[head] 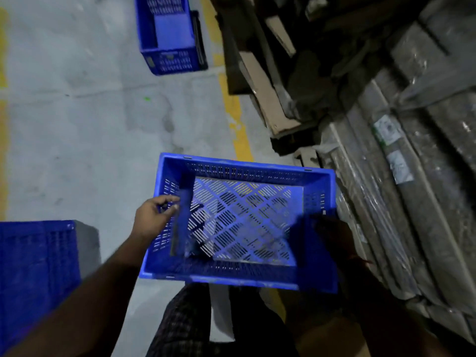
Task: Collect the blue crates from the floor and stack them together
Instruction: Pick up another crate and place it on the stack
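The held crate (239, 222) was bright blue, its base a lattice of slotted diamonds, and two more crates (168, 34) were the same blue. The floor (85, 130) was mottled grey with yellow lines (238, 124).

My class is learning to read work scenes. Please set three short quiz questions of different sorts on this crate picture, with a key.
1. True or false: the held crate has goods in it.
2. How many blue crates show in all? A) one B) two C) three
3. Fill in: the left hand grips the held crate's ____ wall.

Key
1. False: its slotted bottom is bare.
2. C: the held crate, the far crate on the floor, and the near crate at lower left.
3. Left. The right hand is at the right wall, dark and blurred.
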The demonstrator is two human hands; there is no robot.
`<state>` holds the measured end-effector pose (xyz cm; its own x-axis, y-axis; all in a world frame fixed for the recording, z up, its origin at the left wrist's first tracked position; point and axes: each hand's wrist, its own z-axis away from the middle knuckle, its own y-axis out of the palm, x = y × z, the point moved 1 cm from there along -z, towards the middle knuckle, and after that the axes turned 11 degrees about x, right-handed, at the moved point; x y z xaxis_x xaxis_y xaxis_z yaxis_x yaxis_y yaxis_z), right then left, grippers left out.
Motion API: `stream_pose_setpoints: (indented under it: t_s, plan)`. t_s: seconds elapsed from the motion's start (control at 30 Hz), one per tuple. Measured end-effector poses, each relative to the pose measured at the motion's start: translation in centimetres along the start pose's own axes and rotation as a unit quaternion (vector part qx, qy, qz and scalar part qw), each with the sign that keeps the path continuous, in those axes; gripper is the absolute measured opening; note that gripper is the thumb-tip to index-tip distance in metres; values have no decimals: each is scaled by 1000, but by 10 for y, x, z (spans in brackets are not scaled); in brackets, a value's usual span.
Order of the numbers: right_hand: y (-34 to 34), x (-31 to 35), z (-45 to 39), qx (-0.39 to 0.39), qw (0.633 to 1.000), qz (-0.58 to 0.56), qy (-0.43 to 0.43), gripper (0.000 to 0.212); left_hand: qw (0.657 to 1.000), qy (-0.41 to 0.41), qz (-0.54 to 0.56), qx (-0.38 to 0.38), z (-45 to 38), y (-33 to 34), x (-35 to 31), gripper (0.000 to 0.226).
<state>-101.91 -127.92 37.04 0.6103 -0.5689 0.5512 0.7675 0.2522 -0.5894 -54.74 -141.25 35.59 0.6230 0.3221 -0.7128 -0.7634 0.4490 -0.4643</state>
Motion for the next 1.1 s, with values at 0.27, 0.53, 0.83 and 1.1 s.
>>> stream_pose_setpoints:
  t_s: [0.27, 0.53, 0.83, 1.1]
  plan:
    - [1, 141, 16, -21, 998, -27, -43, 22, 995, -10, 68, -79, 54, -102, 8, 17]
    - [33, 286, 2, 18, 993, 10, -120, 21, 979, -35, 126, -158, 101, -212, 50, 15]
    - [107, 446, -28, 109, 959, 105, -240, 22, 940, -107, 159, -283, 188, -296, 120, 15]
    - [196, 575, -49, 216, 900, 171, -337, 18, 876, -184, 225, -386, 266, -318, 171, 12]
